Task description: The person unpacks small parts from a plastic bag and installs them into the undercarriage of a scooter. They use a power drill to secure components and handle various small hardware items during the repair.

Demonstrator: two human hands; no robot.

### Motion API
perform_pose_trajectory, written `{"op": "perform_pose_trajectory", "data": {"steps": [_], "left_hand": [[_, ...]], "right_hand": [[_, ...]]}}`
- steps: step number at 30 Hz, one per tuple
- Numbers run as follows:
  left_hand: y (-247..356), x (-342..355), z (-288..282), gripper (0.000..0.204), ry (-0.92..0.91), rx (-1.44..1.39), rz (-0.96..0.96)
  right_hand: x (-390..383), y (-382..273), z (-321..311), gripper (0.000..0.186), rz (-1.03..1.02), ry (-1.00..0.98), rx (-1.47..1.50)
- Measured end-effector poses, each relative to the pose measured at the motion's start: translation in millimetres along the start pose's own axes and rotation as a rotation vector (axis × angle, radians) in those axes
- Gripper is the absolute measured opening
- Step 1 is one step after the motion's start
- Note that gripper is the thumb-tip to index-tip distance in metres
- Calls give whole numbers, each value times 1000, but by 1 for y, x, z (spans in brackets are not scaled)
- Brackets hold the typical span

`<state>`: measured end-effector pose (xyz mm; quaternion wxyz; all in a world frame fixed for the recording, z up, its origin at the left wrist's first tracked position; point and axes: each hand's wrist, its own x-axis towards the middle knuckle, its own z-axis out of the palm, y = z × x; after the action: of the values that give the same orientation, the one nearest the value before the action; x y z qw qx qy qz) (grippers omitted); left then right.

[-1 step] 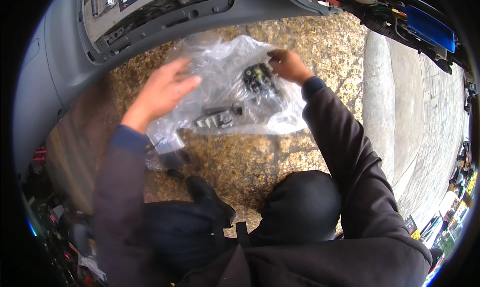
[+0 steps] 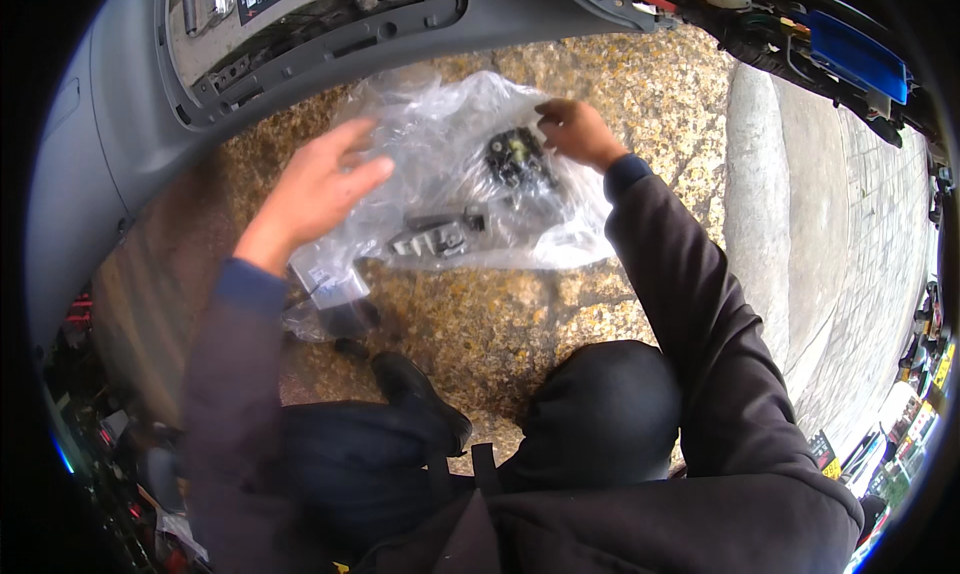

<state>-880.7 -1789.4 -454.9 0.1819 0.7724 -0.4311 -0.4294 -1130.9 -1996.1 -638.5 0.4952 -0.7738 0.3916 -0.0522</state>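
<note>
Noted at far left, beyond the left hand (image 2: 315, 189): large grey moulded-plastic vehicle panel (image 2: 85, 174). Left hand bare, slightly blurred: fingers spread, thumb held apart, nothing seen in grasp. Contact with film below: cannot tell. Just below the same hand, near the wrist: small clear-and-white plastic packet (image 2: 338, 284). Between both hands: large crumpled bag of clear plastic film (image 2: 570, 242), laid out over mottled tan-and-brown stone ground (image 2: 510, 314). Lower right of the left hand, near the bag's lower edge: long grey-and-black part with pale ribs (image 2: 438, 236). Just below and left of the right hand (image 2: 577, 132): compact black mechanical part with yellow-green patch (image 2: 515, 157). Both apparently under film; inside or merely covered, cannot tell. Right hand bare, at the bag's upper right edge: fingers curled closely; pinch on film, cannot tell. Well right of that hand: pale concrete strip (image 2: 755, 224). Progress, as judged: bag spread out; neither part seen clear of film or in grasp.
</note>
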Motion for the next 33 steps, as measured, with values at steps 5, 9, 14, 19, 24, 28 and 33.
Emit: {"op": "perform_pose_trajectory", "data": {"steps": [5,9,14,19,24,28,33], "left_hand": [[41,-73,-25,70,27,75,4],[66,-147,-27,76,166,46,28],[49,-167,-12,69,340,-344,-54],[38,-182,-15,66,335,-352,-75],[32,-182,-19,65,333,-340,-63],[32,-177,-18,64,311,-316,-36],[33,-177,-19,64,300,-276,-6]], "right_hand": [[-14,-9,-11,33,116,-71,153],[-12,-15,-12,35,-142,-267,-108],[27,-33,27,49,-377,-373,-270],[42,-33,20,33,-386,-35,-183],[-15,-1,19,20,-190,-117,-223],[-57,22,41,16,-143,73,-381],[-68,26,31,15,-12,-9,-191]]}}
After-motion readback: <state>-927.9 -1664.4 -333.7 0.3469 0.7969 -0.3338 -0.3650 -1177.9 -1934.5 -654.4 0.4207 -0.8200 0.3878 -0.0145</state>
